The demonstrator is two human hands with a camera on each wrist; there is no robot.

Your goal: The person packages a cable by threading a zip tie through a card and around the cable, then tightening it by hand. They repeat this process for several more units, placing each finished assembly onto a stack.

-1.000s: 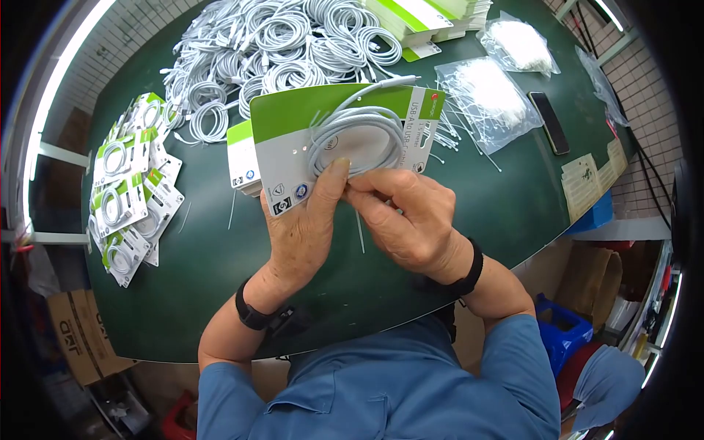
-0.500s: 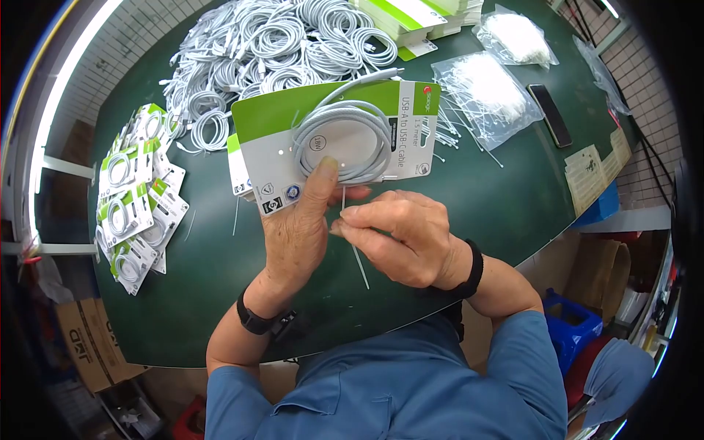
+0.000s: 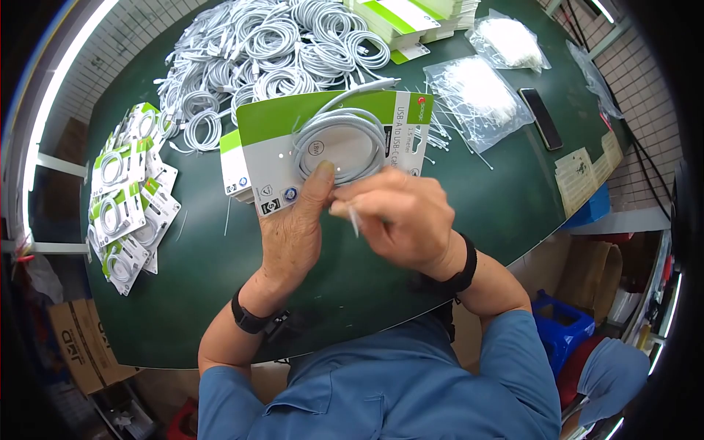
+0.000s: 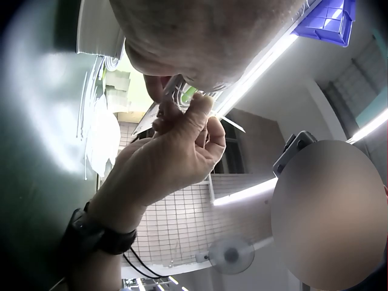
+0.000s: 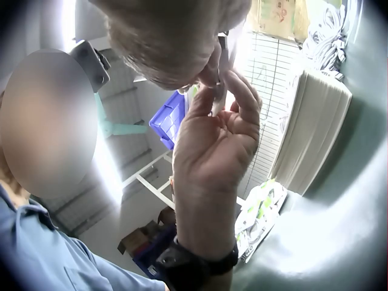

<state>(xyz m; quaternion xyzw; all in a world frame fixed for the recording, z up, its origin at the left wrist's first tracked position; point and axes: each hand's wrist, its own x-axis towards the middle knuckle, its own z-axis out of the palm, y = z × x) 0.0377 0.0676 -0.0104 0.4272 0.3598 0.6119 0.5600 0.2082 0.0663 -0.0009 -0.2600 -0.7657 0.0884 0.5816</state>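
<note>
My left hand (image 3: 293,238) holds a green-and-white backing card (image 3: 258,165) from below, its thumb pressed on the front. A coiled grey cable (image 3: 302,152) lies on the card face, with one plug end standing out past the top edge. In the head view my right hand (image 3: 412,220) is at the card's lower edge beside the left thumb. Its thumb and forefinger pinch a thin white cable tie (image 3: 355,221), whose tail points toward the head camera. In the left wrist view the tie's tail (image 4: 233,124) sticks out beyond the right fingers.
A heap of coiled cables (image 3: 268,40) covers the back of the table. Finished-looking carded cables (image 3: 121,213) pile up at left. A stack of cards (image 3: 233,165) stands behind the held one. Bags of cable ties (image 3: 480,99) and a phone (image 3: 540,117) lie at right.
My right hand first drew down from the card along the tie, then came back up to its lower edge. The tie's tail now points up at the camera. My left hand keeps its hold.
</note>
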